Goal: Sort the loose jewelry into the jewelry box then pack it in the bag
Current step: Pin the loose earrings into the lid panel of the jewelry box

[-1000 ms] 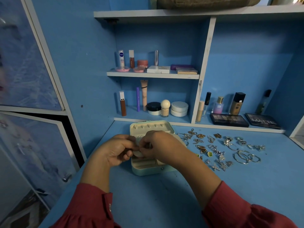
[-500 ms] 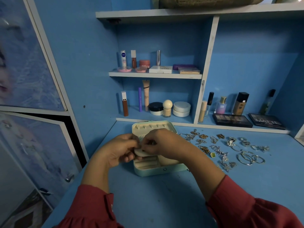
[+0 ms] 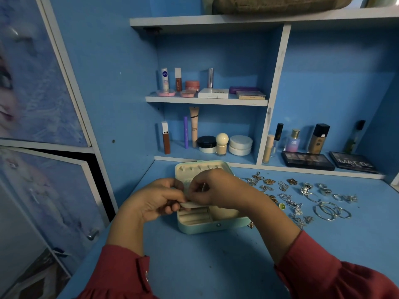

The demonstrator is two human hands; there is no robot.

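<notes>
My left hand (image 3: 155, 201) pinches cream insert flap (image 3: 190, 205) | right hand (image 3: 216, 188) pinches small piece, unidentifiable | both over open jewelry box (image 3: 212, 225).

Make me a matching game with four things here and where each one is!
Things:
1. jewelry box
2. hoops
3. pink jar
4. Matte palette

Places:
A. upper small shelf
B. under both hands
C. far right, on the low shelf
D. on the desk, right of the box

Pairs: 1-B, 2-D, 3-A, 4-C
</notes>
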